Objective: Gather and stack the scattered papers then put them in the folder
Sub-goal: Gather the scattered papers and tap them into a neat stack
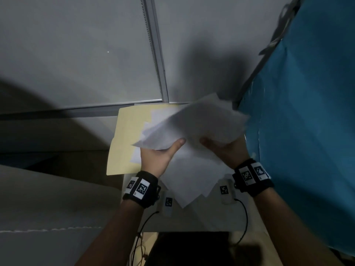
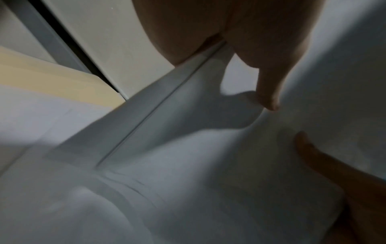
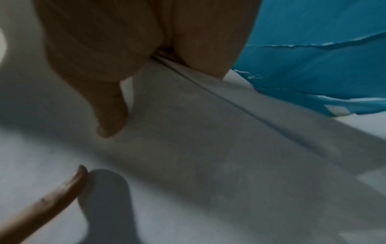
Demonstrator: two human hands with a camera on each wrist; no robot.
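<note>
I hold a stack of white papers (image 1: 196,123) tilted up off the table, and its image is blurred. My left hand (image 1: 169,150) grips its near left edge with the thumb on top. My right hand (image 1: 217,146) grips the near right edge the same way. In the left wrist view my thumb (image 2: 269,92) presses on the stack (image 2: 188,132); in the right wrist view my thumb (image 3: 110,115) pinches the sheets (image 3: 208,148). A manila folder (image 1: 126,135) lies open under the stack at the left, also seen as the folder (image 2: 62,82). More white sheets (image 1: 192,175) lie spread on the table below my hands.
A blue cloth (image 1: 307,112) hangs close on the right, touching the stack's far corner. A grey wall with a metal frame strip (image 1: 155,54) stands behind. Two white tagged devices (image 1: 226,191) with cables lie at the table's near edge. A pale cushion (image 1: 48,198) sits to the left.
</note>
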